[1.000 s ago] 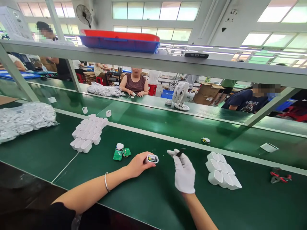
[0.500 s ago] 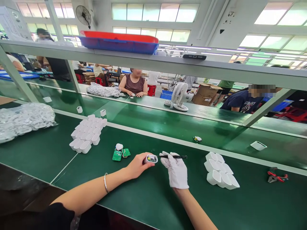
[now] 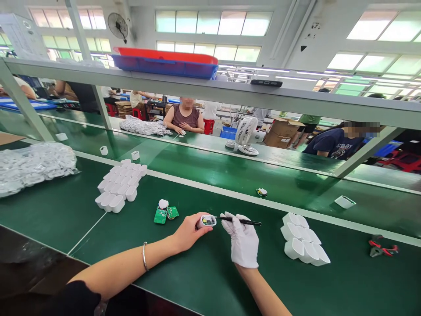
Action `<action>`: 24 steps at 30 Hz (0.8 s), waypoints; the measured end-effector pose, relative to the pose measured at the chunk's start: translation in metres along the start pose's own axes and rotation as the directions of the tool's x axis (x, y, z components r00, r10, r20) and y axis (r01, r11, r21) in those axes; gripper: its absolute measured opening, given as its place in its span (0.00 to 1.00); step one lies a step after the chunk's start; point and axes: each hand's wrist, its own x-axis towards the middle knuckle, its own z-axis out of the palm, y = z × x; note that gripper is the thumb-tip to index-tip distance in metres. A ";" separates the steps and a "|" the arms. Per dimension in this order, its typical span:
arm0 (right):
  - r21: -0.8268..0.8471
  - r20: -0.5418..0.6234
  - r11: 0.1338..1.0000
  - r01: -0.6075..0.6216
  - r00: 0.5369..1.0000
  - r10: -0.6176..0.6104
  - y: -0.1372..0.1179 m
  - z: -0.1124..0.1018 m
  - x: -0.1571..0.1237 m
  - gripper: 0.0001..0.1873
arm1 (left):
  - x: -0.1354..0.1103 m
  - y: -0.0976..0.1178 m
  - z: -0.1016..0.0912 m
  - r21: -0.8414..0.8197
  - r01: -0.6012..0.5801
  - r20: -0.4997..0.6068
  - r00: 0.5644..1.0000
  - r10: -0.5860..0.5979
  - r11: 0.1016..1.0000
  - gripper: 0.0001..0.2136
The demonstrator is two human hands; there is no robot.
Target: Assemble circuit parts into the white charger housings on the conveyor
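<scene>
My left hand point(image 3: 190, 230) is bare and wrapped round a white plastic housing point(image 3: 208, 220). The housing's open end faces me, showing a circuit board and a yellow part inside. My right hand point(image 3: 242, 240), in a white glove, grips black tweezers point(image 3: 241, 220), their thin tip pointing left at the housing's opening. Whether the tip touches anything is too small to tell. Left of my hands lie green circuit boards point(image 3: 160, 216), with a round white part among them. To the right stands a group of white housings point(image 3: 301, 237).
More white housings point(image 3: 120, 184) stand in rows at left, beside a bag of white parts point(image 3: 36, 166). Red-handled pliers point(image 3: 383, 246) lie far right. Beyond the white strip, a belt point(image 3: 197, 169) carries a board point(image 3: 262, 192) and a housing point(image 3: 345, 202). A shelf point(image 3: 230, 90) crosses above.
The pieces on the belt have shifted left. The tweezers now slope down slightly to the right, and my right hand sits a little lower. My left hand keeps its hold on the housing.
</scene>
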 end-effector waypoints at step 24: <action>0.037 0.054 0.994 -0.099 0.994 0.097 -0.002 0.000 0.003 0.20 | -0.003 0.005 0.001 -0.022 0.033 0.050 0.998 -0.032 0.999 0.14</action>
